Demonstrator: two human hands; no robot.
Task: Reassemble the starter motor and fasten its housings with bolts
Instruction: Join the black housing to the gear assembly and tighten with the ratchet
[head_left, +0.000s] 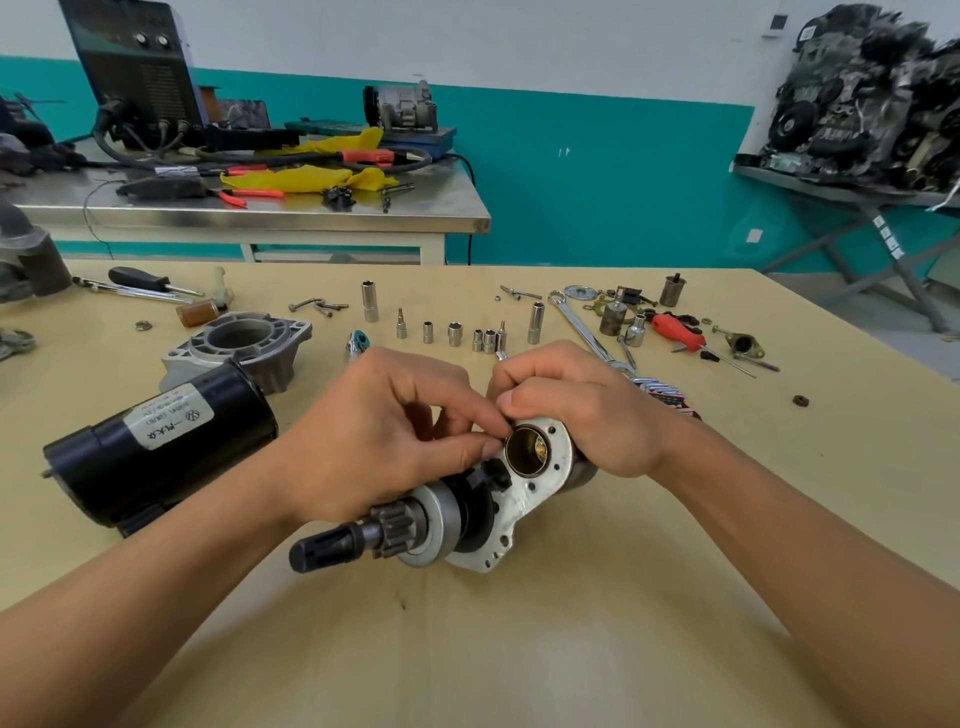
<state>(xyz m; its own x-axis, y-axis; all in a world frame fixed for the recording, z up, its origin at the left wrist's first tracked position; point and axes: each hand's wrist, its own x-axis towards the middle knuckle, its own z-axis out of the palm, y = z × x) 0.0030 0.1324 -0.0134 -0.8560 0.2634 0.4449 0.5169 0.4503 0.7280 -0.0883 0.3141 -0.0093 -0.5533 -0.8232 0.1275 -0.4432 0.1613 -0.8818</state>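
A starter motor sub-assembly (467, 509) lies on the wooden table in front of me, its pinion gear and shaft (358, 538) pointing left. Its silver plate has a round brass-lined opening (527, 451). My left hand (384, 436) curls over the assembly from the left, fingertips pinched at the rim of that opening. My right hand (582, 410) grips the solenoid end behind the plate, thumb and forefinger meeting the left fingertips. Whatever small part sits between the fingertips is hidden. The black motor body (156, 441) lies to the left, with the aluminium nose housing (244, 345) behind it.
Several sockets (467, 332) stand in a row behind my hands. A spanner (582, 327), a red-handled screwdriver (675, 330), loose bolts (317, 305) and small parts are scattered at the back right. A lone nut (800, 400) lies at the right. A steel bench with tools stands beyond.
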